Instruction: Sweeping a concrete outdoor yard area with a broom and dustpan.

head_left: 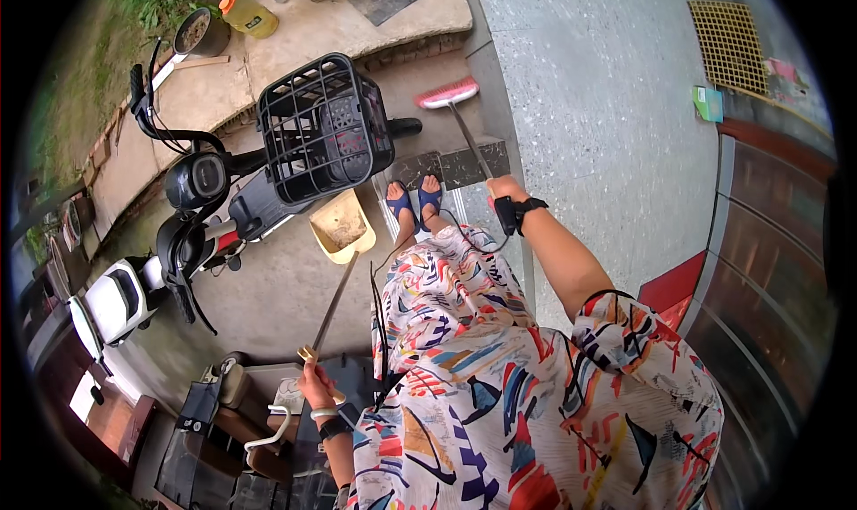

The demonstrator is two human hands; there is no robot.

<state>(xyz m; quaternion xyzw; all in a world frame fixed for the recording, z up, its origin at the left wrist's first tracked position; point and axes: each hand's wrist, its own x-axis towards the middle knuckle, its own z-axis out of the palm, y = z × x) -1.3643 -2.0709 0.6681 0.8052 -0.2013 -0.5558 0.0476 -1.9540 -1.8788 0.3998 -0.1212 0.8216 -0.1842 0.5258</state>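
My right hand (509,190) grips the handle of a broom (447,94), whose red and white head with pinkish bristles rests on the lower concrete ground beyond my feet. Low on the left, my left hand (317,384) is closed around the upper end of a long-handled dustpan (343,227). The cream plastic pan has brown dirt or debris in it and lies just left of my sandalled feet, below the scooter's basket. Broom head and dustpan are apart, with the front of the scooter between them.
An electric scooter with a black plastic basket (327,130) stands at the left. A raised speckled floor (602,108) lies at the right, with a step edge beside dark tiles (474,162). A plant pot (201,33) and a yellowish plastic jug (249,17) sit top left. Brown-seated furniture is lower left.
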